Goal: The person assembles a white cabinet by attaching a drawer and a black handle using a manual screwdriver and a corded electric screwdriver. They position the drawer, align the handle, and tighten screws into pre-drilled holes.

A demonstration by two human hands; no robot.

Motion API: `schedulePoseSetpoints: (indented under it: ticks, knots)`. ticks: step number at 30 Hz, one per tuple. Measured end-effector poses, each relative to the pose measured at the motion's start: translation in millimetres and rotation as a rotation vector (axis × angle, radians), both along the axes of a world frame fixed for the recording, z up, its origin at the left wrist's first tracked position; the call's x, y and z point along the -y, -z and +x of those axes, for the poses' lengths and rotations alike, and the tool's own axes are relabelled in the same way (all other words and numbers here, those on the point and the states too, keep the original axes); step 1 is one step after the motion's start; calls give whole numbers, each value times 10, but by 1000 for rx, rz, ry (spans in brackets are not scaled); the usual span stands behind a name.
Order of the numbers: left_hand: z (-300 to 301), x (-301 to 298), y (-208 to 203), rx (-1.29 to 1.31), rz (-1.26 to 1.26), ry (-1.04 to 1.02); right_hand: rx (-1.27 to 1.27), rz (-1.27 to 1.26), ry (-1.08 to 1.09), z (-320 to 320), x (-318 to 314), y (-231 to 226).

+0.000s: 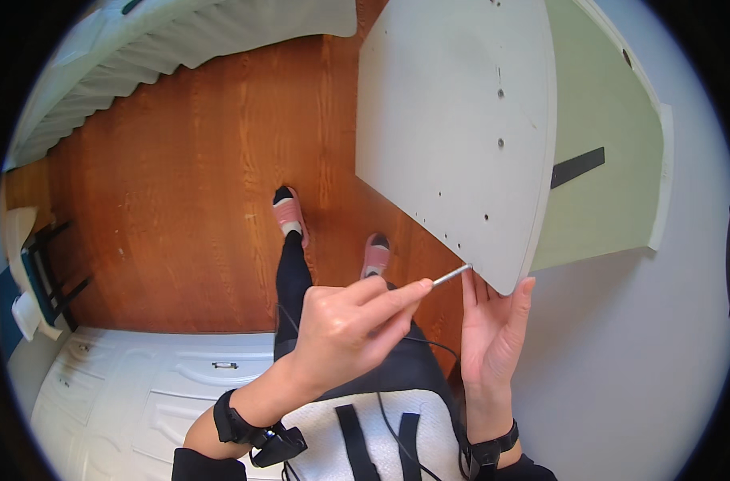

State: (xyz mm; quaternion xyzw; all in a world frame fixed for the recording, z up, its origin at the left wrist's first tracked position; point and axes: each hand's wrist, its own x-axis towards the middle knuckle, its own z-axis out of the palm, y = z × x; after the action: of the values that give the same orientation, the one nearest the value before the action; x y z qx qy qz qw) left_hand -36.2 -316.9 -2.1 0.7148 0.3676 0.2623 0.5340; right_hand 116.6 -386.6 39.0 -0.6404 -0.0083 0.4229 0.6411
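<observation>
My left hand [345,329] pinches a thin silver metal rod [450,275] between thumb and fingers. The rod's far tip meets the lower edge of a white board [453,120], close to its near corner. Its other end is hidden in my hand, so its exact kind does not show. At that corner, my right hand [491,337] holds the board, palm up. The fingers go behind the edge, partly hidden, and the thumb stands beside the corner. Several small dark holes and a few metal fittings dot the board's face.
Behind the board, a pale green panel [605,104] with a dark strip [578,167] stands by the white wall [605,361]. My feet in pink slippers rest on the wooden floor [180,216]. A white panelled door [140,409] is at lower left, a draped bed [180,36] at upper left.
</observation>
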Motion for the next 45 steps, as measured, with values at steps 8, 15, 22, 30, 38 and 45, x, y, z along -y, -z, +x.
schedulePoseSetpoints:
  ticks: [8, 15, 22, 30, 38, 45]
  knots:
    - [-152, -274, 118, 131, -157, 124, 117, -125, 167, -195, -144, -28]
    - [-5, -273, 246, 190, -210, 158, 132, -160, 191, -164, -87, 16]
    - [27, -262, 314, 203, -238, 195, 110, -160, 176, -127, -69, 6]
    - [12, -289, 342, 201, -258, 223, 108, -164, 179, -115, -76, -2]
    - [6, -302, 367, 196, -215, 263, 51, -218, 112, -70, -59, -65]
    - [-6, -323, 374, 180, -47, 309, -37, -259, 42, 48, -13, -183]
